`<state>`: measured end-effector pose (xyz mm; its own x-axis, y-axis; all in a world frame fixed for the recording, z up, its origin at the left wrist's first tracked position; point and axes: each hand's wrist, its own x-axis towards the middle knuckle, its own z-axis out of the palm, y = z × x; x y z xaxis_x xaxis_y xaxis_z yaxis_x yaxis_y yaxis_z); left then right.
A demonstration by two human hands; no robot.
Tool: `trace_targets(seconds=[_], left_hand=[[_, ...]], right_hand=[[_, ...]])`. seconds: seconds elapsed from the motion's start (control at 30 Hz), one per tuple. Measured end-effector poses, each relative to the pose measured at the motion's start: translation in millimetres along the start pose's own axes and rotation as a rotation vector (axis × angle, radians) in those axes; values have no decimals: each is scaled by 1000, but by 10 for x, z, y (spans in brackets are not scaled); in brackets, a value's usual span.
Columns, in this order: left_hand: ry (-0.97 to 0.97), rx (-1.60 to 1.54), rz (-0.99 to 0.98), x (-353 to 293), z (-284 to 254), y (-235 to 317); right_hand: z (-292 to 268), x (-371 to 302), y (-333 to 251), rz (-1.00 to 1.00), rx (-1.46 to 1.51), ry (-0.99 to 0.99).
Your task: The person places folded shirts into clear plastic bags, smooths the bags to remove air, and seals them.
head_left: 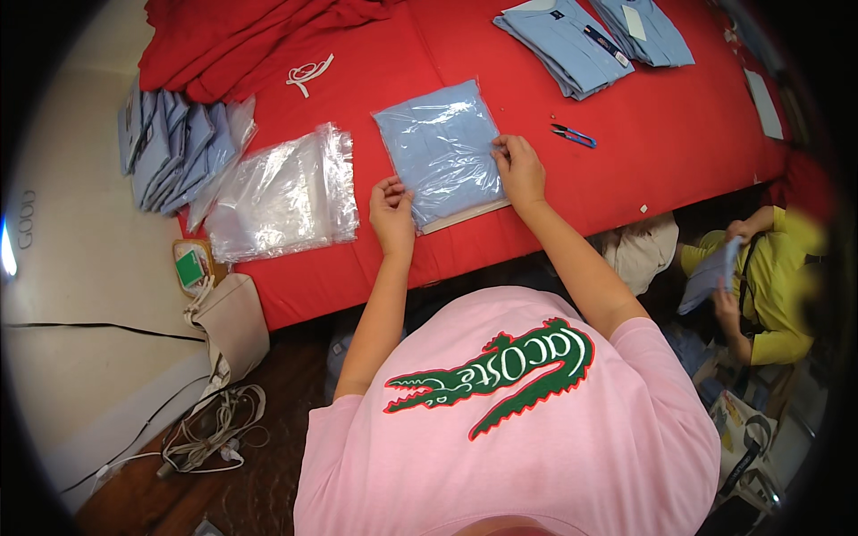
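Note:
A folded light-blue shirt (440, 147) lies flat in a clear plastic bag on the red cloth in front of me. A pale strip shows along its near edge. My left hand (391, 210) is closed on the bag's lower left edge, thumb and fingers pinched together. On the opposite side, my right hand (520, 170) pinches the bag's right edge. To the left of the bagged shirt rests a stack of clear plastic bags (281, 198). Blue-handled thread snips (574, 136) lie right of my right hand.
Folded blue shirts (572, 49) sit at the far right, with more bagged blue garments (174, 147) at the left edge. Red fabric (241, 45) and a white cord (310, 73) lie beyond. A person in yellow (778, 277) handles blue cloth at right. Cables (214, 438) coil on the floor.

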<state>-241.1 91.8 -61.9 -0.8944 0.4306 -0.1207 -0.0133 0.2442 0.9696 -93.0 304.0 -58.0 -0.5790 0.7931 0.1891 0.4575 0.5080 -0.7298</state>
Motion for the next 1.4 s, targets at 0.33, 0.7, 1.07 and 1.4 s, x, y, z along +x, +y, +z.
trace_targets(seconds=[0.33, 0.7, 1.07, 1.4], left_hand=[[-336, 861, 737, -344, 298, 56], [-484, 1016, 627, -268, 344, 325], [-732, 1109, 581, 84, 361, 670], [-616, -60, -40, 56, -918, 1179]], right_hand=[[-101, -286, -215, -663, -91, -260], [-535, -332, 3, -445, -338, -489], [-374, -22, 105, -817, -501, -421], [-1457, 431, -1176, -36, 548, -747]])
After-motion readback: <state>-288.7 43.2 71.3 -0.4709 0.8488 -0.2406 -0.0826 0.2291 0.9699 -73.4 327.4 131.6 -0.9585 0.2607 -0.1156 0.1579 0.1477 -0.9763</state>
